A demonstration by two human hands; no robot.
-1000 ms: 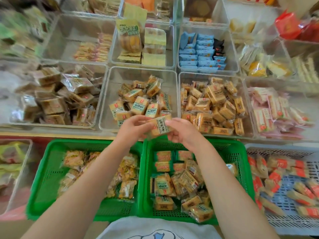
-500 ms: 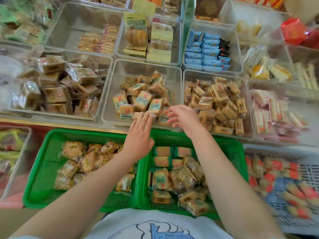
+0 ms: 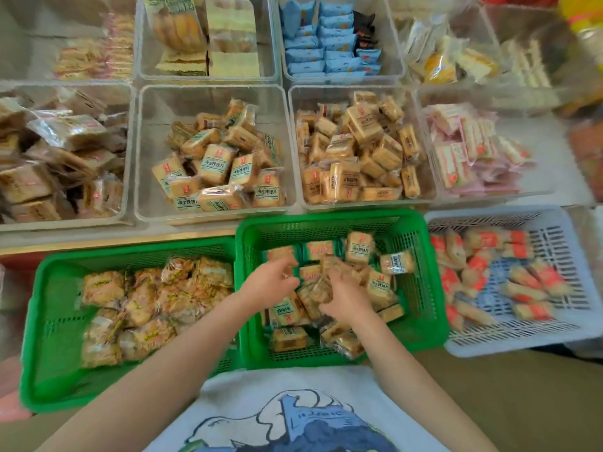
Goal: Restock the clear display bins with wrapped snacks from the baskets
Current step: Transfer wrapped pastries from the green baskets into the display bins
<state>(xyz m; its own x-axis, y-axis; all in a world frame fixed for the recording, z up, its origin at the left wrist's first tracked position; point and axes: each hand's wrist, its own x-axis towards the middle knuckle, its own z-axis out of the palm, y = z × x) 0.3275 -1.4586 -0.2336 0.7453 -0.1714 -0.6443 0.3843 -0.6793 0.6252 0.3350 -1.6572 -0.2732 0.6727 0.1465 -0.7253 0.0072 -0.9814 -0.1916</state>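
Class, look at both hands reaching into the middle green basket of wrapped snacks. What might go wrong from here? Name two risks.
1. The clear bin with green-labelled packs and its neighbour bin hold similar tan packs, so a handful might land in the wrong one.
2. The left hand and right hand gather several loose packs; some could slip over the green basket's rim.

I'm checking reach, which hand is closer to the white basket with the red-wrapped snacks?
Right. The right hand is in the middle green basket, beside the white basket; the left hand sits farther left.
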